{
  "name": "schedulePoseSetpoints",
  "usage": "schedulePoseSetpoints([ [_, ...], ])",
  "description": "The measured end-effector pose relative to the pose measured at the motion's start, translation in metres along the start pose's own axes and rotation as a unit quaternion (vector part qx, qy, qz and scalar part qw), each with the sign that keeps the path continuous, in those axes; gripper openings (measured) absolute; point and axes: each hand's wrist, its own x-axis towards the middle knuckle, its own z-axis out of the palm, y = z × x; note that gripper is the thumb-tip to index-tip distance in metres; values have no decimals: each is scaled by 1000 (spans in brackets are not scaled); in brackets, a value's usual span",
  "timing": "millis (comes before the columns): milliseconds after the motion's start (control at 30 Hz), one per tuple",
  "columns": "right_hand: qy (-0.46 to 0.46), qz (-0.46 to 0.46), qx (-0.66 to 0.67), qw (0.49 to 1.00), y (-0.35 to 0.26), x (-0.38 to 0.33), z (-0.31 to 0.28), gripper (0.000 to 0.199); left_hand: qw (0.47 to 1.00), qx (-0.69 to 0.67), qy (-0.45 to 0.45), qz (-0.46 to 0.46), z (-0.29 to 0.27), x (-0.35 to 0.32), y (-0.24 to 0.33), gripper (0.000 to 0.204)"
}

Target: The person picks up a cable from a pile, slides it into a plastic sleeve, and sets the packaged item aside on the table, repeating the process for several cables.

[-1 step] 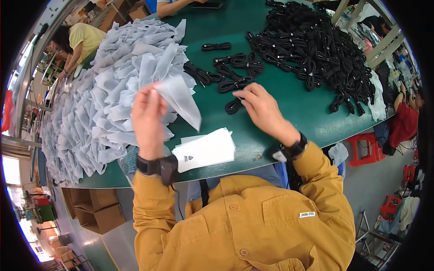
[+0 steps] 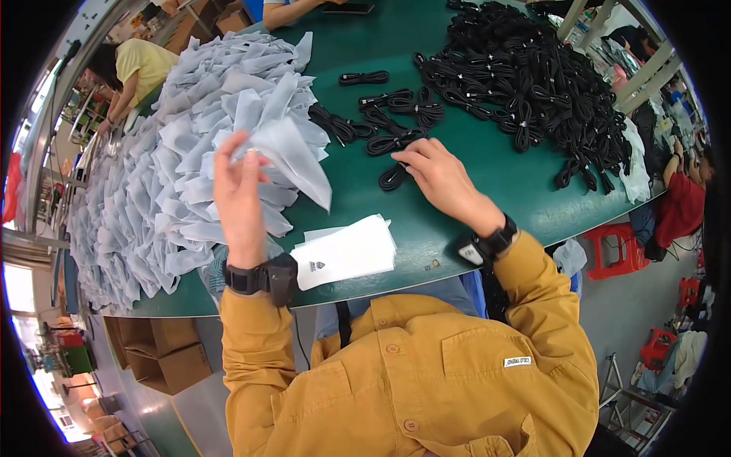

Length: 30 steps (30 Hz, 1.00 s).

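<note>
Beside the big heap of pale translucent bags point(image 2: 183, 145), my left hand point(image 2: 242, 186) is raised with its fingers apart. A filled-looking pale bag point(image 2: 293, 161) hangs in the air just right of those fingertips, apparently loose from them and slightly blurred. My right hand point(image 2: 445, 186) pinches a coiled black cable point(image 2: 393, 177) at its right end, low over the green table point(image 2: 472, 228). Between my forearms, near the table's front edge, lies a small stack of flat white bags point(image 2: 346, 255) with a dark printed mark.
Several coiled black cables point(image 2: 396, 122) lie beyond my right hand, and a large pile of them point(image 2: 518, 76) covers the far right. Another person's arm point(image 2: 293, 11) rests at the far edge by a dark phone-like device point(image 2: 349, 9). A person in yellow point(image 2: 141, 68) bends at the left.
My left hand has shifted left and its fingers have parted from the pale bag, which has moved slightly left and down. My right hand stays at the cable.
</note>
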Motion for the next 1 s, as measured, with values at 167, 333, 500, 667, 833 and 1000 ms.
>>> schedulePoseSetpoints([
  [167,-140,-72,-207,966,20,-5,3,27,954,218,-158,131,5,-61,-20,26],
  [333,-142,-98,-240,955,9,-20,6,25,926,241,-285,59,31,-121,-49,17],
  [500,-62,-47,-163,984,3,-43,8,25,903,291,-286,135,39,-134,-69,14],
  [667,-61,87,-12,994,-9,-57,4,19,931,257,-250,68,36,-138,-77,11],
  [833,-32,109,138,984,-40,-70,-3,17,951,180,-230,-102,36,-136,-70,10],
  [1000,-25,4,49,998,-47,-72,-6,13,952,126,-233,-151,37,-132,-63,7],
])
